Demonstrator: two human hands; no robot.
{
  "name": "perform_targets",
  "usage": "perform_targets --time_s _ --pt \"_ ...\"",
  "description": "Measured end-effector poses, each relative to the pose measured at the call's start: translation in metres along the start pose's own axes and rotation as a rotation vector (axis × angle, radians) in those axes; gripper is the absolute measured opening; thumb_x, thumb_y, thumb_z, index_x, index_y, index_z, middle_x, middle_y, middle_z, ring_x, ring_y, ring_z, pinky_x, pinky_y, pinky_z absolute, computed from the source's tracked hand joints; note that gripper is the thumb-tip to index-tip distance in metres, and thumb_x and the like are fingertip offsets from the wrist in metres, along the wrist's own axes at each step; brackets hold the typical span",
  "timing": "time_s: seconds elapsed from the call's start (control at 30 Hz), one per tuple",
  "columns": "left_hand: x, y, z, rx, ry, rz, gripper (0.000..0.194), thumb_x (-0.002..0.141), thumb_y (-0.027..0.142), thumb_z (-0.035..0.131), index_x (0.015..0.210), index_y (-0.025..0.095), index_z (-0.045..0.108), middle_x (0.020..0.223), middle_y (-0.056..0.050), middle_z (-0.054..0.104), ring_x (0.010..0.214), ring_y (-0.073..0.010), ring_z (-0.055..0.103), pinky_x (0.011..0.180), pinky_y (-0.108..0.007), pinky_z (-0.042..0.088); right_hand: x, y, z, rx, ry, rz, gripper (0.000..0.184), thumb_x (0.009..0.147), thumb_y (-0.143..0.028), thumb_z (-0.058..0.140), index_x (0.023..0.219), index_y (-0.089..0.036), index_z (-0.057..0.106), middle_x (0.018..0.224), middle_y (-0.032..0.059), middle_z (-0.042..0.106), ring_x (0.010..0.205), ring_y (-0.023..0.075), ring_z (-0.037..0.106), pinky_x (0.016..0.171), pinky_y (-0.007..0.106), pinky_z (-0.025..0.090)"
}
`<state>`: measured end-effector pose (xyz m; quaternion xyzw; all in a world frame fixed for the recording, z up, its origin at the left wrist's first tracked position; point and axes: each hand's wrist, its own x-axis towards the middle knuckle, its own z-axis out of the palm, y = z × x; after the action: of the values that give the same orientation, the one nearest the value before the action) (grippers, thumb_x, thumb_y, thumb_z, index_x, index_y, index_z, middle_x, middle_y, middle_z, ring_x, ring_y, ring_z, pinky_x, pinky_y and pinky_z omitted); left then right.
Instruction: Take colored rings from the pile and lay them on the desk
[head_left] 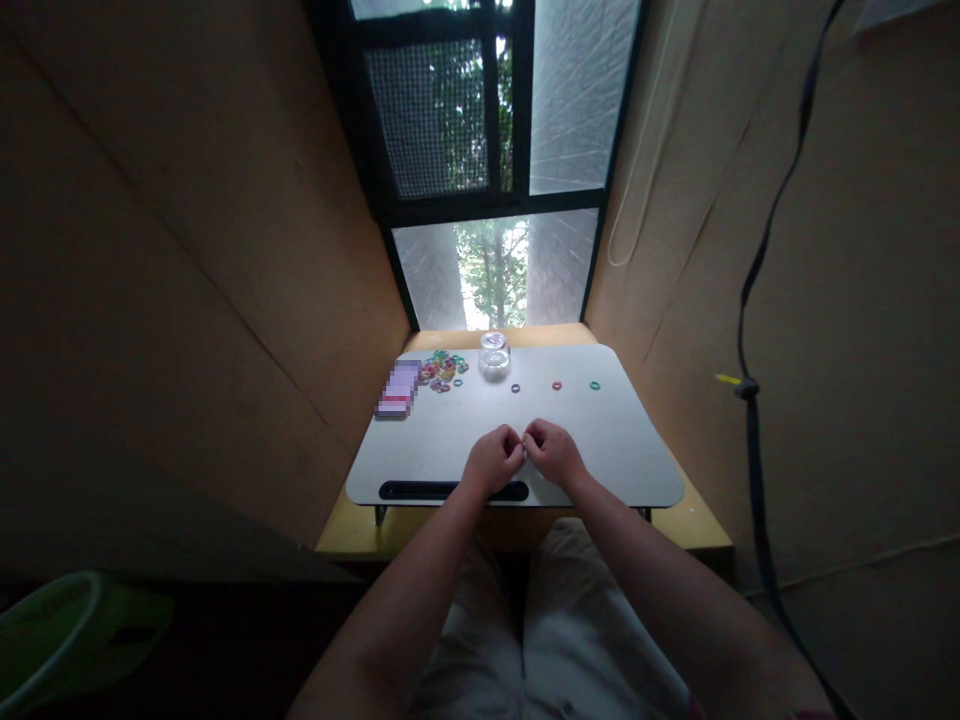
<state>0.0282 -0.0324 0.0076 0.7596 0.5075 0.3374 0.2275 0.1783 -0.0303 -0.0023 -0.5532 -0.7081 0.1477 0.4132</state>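
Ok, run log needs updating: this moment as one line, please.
left hand, right hand: meeting, anything held unclear | ring heap: left of clear jar | three spaced rings: row right of jar

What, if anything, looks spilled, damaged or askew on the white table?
Nothing stands out: the jar stands upright, three single rings lie spaced in a row to its right, and a loose heap of rings is on its left. Anything between the left hand and right hand is too small to judge.
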Motion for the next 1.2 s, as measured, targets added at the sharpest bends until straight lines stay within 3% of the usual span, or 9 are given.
perform_targets --time_s 1.2 --pt "-0.0002 0.0007 -0.0013 0.002 -0.011 -0.002 0.013 0.079 0.031 0.053 0.076 0.018 0.056 0.067 0.001 0.06 0.058 -0.0102 0.049 0.056 -0.023 0.035 0.0001 -0.0003 -0.0005 -0.024 -0.008 -0.011 0.013 0.078 -0.024 0.05 0.069 -0.019 0.057 0.062 -0.0007 0.057 0.057 0.0118 0.048 0.056 0.022 0.034"
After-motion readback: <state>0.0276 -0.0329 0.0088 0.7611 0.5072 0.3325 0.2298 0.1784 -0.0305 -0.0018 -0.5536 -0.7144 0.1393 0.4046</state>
